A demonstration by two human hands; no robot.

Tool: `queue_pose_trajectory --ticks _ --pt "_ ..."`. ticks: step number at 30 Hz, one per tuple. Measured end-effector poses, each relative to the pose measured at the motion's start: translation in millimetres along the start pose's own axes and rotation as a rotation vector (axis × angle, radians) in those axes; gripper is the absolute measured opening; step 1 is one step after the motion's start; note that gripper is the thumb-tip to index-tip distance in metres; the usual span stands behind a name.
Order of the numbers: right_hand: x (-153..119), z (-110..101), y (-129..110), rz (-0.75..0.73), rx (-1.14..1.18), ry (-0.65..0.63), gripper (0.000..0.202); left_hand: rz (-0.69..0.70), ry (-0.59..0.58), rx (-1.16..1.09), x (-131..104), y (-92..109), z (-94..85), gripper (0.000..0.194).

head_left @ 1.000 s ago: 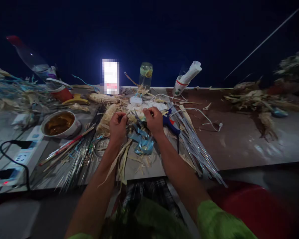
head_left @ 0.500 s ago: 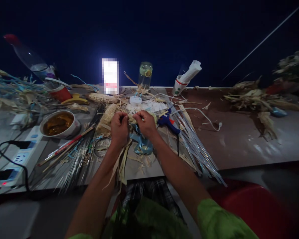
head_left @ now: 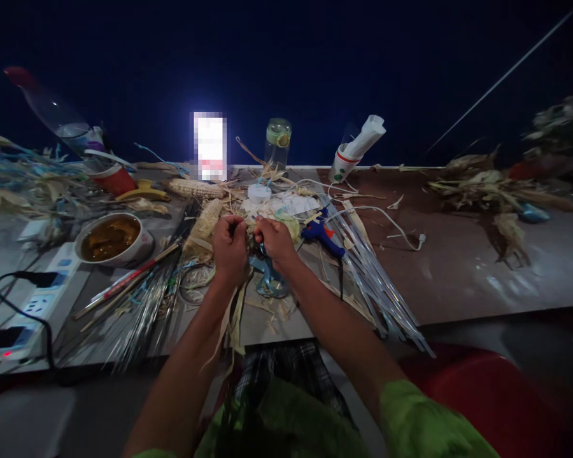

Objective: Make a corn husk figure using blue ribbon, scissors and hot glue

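Side by side above the middle of the table, my left hand [head_left: 230, 245] and my right hand [head_left: 275, 240] are each closed in a pinch, with their fingertips close together. Whatever they pinch is too small and dark to name. A loop of blue ribbon [head_left: 270, 280] hangs or lies just under my right hand. Pale dried husk strips [head_left: 235, 318] trail from below my left wrist past the table edge; their upper ends are hidden. Left of my left hand lies a corn cob [head_left: 205, 226]. A blue glue gun [head_left: 322, 235] rests right of my right hand.
A bowl of brown liquid [head_left: 112, 238] and a power strip [head_left: 41, 299] stand left, near thin wires [head_left: 143, 318]. Clear glue sticks [head_left: 386, 283] lie right. Behind are a lit screen [head_left: 210, 146], a bottle [head_left: 277, 143] and a paper cup [head_left: 342, 164].
My right hand has shifted slightly left and turned, its fingers more curled. The blue ribbon beneath it has changed shape, and the husk strips have swung a little.
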State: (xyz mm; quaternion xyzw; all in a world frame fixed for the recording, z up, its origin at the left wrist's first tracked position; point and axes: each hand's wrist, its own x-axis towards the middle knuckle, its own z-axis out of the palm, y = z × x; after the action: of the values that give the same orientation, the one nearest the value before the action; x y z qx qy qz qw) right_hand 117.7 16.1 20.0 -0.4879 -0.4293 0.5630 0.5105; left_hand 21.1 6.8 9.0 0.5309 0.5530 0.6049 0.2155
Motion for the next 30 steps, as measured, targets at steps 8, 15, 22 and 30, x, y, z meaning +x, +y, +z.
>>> queue_pose_trajectory --ticks 8,15,22,30 --pt "-1 7 5 0.069 0.204 -0.085 0.044 -0.053 -0.001 -0.088 -3 3 4.4 0.007" --pt "-6 9 2 -0.002 0.106 0.022 0.044 -0.086 0.016 -0.13 -8 7 8.1 0.006" --pt "-6 12 7 0.007 0.036 0.031 0.047 -0.103 0.028 -0.125 -12 12 10.7 0.006" --pt "-7 14 7 0.019 0.003 0.046 0.047 -0.108 0.041 -0.107 -12 10 11.6 0.007"
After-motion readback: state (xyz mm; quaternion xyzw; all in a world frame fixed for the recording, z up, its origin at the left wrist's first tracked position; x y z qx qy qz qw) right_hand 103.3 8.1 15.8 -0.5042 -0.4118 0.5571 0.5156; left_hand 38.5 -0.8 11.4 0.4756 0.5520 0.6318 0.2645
